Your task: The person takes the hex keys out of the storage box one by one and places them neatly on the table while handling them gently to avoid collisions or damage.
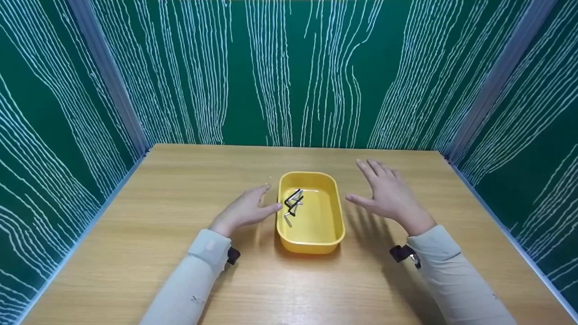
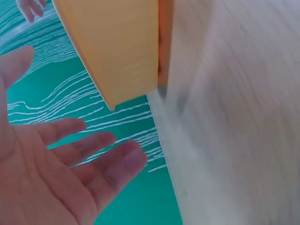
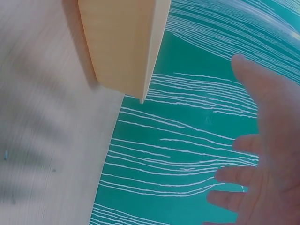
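Observation:
A yellow plastic bin (image 1: 316,239) stands on the wooden table between the two hands. Several small L-shaped hex keys (image 1: 294,203), some black and some silver, lie in a loose pile along its left inner side. The left hand (image 1: 246,208) is beside the bin's left wall, its thumb tip overlapping the rim in the head view; the left wrist view shows its fingers spread and nothing held. To the right of the bin, the right hand (image 1: 389,194) is raised over the table with fingers extended and thumb pointing at the bin. Nothing is in it.
The light wooden table (image 1: 189,180) is enclosed by green panels (image 1: 302,90) with white wavy lines at the back and both sides. Grey posts (image 1: 110,76) stand at the back corners. Dark wrist bands (image 1: 399,253) show below both sleeves.

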Tool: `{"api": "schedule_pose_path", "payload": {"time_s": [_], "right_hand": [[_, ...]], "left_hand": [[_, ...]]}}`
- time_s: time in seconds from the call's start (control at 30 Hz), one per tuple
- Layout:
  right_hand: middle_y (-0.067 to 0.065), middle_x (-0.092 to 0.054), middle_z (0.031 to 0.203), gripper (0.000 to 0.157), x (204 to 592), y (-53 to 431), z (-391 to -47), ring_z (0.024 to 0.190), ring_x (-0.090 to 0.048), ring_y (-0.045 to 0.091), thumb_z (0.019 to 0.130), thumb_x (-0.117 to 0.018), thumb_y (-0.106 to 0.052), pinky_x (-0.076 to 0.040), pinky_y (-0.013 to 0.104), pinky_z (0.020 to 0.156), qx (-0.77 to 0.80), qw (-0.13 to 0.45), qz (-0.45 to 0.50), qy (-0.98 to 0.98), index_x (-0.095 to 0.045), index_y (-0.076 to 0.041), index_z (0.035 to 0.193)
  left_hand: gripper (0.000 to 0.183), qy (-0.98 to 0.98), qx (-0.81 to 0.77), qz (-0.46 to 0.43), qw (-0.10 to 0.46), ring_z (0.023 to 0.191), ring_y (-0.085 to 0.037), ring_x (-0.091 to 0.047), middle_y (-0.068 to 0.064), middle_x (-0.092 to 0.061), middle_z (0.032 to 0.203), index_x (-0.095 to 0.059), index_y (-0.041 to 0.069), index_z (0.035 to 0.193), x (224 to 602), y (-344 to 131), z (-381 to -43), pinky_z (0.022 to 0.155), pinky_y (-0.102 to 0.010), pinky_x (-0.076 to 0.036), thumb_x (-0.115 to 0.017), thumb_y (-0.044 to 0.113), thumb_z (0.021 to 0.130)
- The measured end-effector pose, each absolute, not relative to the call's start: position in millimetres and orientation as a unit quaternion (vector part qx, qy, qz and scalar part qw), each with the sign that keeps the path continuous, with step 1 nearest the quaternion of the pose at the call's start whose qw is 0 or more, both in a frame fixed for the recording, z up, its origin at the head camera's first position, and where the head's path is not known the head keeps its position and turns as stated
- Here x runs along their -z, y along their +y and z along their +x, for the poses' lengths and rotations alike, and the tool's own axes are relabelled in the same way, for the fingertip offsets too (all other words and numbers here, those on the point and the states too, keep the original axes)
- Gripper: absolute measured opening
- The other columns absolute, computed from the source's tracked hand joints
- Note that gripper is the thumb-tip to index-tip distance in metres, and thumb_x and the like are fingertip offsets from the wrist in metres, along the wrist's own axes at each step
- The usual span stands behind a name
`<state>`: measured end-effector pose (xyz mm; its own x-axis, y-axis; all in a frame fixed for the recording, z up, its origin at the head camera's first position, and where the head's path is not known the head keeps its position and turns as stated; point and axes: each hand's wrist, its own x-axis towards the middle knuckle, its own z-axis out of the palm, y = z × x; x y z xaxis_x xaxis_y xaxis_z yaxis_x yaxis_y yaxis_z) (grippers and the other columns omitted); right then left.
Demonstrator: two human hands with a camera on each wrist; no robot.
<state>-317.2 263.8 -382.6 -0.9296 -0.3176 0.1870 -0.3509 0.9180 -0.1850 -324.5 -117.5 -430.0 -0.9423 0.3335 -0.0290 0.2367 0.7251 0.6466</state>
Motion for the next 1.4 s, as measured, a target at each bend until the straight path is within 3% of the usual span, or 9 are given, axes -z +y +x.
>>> {"api": "schedule_pose_path", "payload": {"time_s": [0.17, 0.3, 0.37, 0.77, 1.03, 1.4], "right_hand": [[0.028, -0.023, 0.177, 0.105, 382.9, 259.8, -316.4, 0.161, -0.024, 0.056, 0.099, -0.067, -0.068, -0.015, 0.078, 0.134, -0.114, 0.072, 0.178, -0.975, -0.02, -0.014, 0.175], [0.027, -0.024, 0.177, 0.105, 382.6, 256.4, -316.6, 0.161, -0.025, 0.056, 0.098, -0.069, -0.067, -0.017, 0.078, 0.134, -0.116, 0.069, 0.182, -0.974, -0.021, -0.014, 0.175], [0.027, -0.024, 0.177, 0.105, 382.7, 254.8, -317.0, 0.161, -0.026, 0.055, 0.098, -0.07, -0.066, -0.017, 0.077, 0.135, -0.115, 0.068, 0.185, -0.974, -0.022, -0.014, 0.174], [0.029, -0.029, 0.174, 0.102, 384.8, 248.6, -321.5, 0.159, -0.03, 0.055, 0.097, -0.074, -0.061, -0.023, 0.075, 0.134, -0.115, 0.076, 0.208, -0.968, -0.027, -0.012, 0.173], [0.027, -0.029, 0.175, 0.102, 383.7, 243.8, -322.2, 0.16, -0.03, 0.054, 0.096, -0.076, -0.061, -0.023, 0.074, 0.134, -0.111, 0.064, 0.209, -0.97, -0.028, -0.014, 0.173], [0.025, -0.033, 0.174, 0.1, 380.6, 234.0, -322.4, 0.158, -0.034, 0.052, 0.095, -0.078, -0.059, -0.026, 0.074, 0.133, -0.127, 0.054, 0.204, -0.969, -0.031, -0.016, 0.172]], "left_hand": [[0.087, 0.897, -0.41, 0.132, 0.099, 0.129, -0.037, -0.069, -0.016, -0.058, 0.158, -0.04, 0.014, 0.168, 433.5, -115.4, -325.3, 0.116, -0.055, -0.059, -0.074, 0.056, 0.099], [0.08, 0.867, -0.467, 0.124, 0.123, 0.1, -0.033, -0.075, -0.017, -0.064, 0.14, -0.043, 0.009, 0.166, 436.7, -114.4, -326.9, 0.095, -0.047, -0.069, -0.076, 0.043, 0.102], [0.079, 0.855, -0.486, 0.118, 0.139, 0.096, -0.032, -0.075, -0.017, -0.064, 0.135, -0.042, 0.007, 0.166, 437.9, -113.6, -327.3, 0.087, -0.043, -0.071, -0.077, 0.038, 0.102], [0.076, 0.796, -0.568, 0.09, 0.19, 0.083, -0.021, -0.072, -0.016, -0.064, 0.124, -0.048, 0.002, 0.16, 441.6, -105.6, -327.5, 0.068, -0.03, -0.07, -0.084, 0.017, 0.095], [0.074, 0.786, -0.583, 0.085, 0.187, 0.086, -0.02, -0.073, -0.01, -0.062, 0.113, -0.051, -0.002, 0.155, 446.2, -102.6, -328.6, 0.073, -0.033, -0.072, -0.087, 0.01, 0.091], [0.063, 0.774, -0.599, 0.097, 0.182, 0.072, -0.016, -0.07, -0.005, -0.063, 0.098, -0.057, -0.005, 0.148, 447.7, -98.7, -326.9, 0.069, -0.031, -0.071, -0.082, 0.002, 0.091]]}}
